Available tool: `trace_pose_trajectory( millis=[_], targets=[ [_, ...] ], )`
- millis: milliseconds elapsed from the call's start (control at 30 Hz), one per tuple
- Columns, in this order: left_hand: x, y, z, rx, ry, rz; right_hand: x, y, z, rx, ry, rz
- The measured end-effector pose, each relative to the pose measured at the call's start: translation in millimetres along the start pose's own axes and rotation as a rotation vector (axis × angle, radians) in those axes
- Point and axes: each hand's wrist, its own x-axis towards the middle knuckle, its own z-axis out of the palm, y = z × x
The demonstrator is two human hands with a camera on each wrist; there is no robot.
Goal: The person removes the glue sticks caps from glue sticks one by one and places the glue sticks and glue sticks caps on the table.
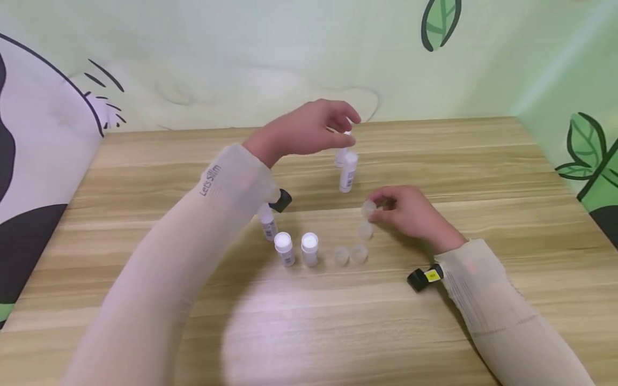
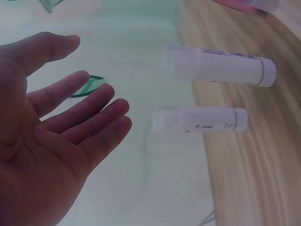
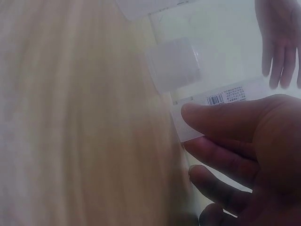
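My right hand [image 1: 403, 212] pinches a small translucent cap [image 1: 369, 209] between thumb and fingertips, low over the table. Close by lies another translucent cap [image 1: 365, 230], and nearer me two more sit side by side, a left cap [image 1: 341, 255] and a right cap [image 1: 359, 253]. Two slim white tubes stand upright toward the back: a nearer tube [image 1: 348, 172] and a farther tube [image 1: 340, 156], partly covered by my left hand [image 1: 309, 128]. That hand is raised at the tubes' tops, fingers relaxed; its palm [image 2: 42, 146] holds nothing in the left wrist view.
Left of the caps stand three more white tubes: one right [image 1: 309, 252], one middle [image 1: 285, 252], and one left [image 1: 267, 222] partly behind my left sleeve [image 1: 232, 187]. The wooden table [image 1: 314, 332] ends at a printed wall [image 1: 217, 64] behind.
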Motion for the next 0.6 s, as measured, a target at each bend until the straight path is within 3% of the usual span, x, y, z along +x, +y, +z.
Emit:
trace_pose_trajectory(
  millis=[200, 600],
  targets=[
    [16.6, -5.5, 11.7, 0.067, -0.075, -0.056, 1.1, -0.7, 1.4, 0.002, -0.004, 0.002],
    [21.6, -14.7, 23.3, 0.039, -0.128, -0.074, 2.4, -2.5, 4.0, -0.011, -0.003, -0.005]
  ],
)
